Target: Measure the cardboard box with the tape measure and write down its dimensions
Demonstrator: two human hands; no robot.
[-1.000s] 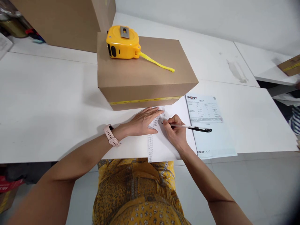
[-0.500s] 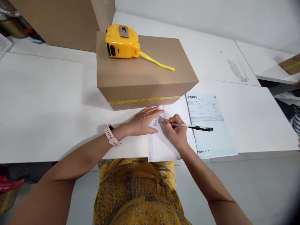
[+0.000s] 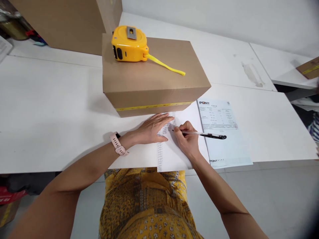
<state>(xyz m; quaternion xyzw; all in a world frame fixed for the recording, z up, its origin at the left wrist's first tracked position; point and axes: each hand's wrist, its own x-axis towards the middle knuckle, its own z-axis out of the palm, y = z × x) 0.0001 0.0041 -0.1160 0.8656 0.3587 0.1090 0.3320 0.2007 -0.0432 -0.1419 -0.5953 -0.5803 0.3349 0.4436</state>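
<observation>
My right hand [image 3: 187, 138] is closed round a black and clear pen [image 3: 209, 135], its tip at the handwriting on a white sheet of paper [image 3: 183, 159]. Rows of small writing run down the sheet's left edge and across its upper part. My left hand [image 3: 153, 129] lies flat on the sheet's left side, fingers stretched and thumb apart; a pink watch band is on that wrist. Just beyond the hands stands a closed cardboard box [image 3: 159, 86] with a yellow stripe. On its top rests a yellow tape measure [image 3: 131, 46] with a yellow strap.
Right of the paper lies a pale blue printed sheet [image 3: 225, 142] marked PONY, partly over the table's front edge. A larger cardboard box [image 3: 72, 25] stands at the back left. Another small box [image 3: 309, 68] is at the far right. The white table [image 3: 50, 116] borders a wall behind.
</observation>
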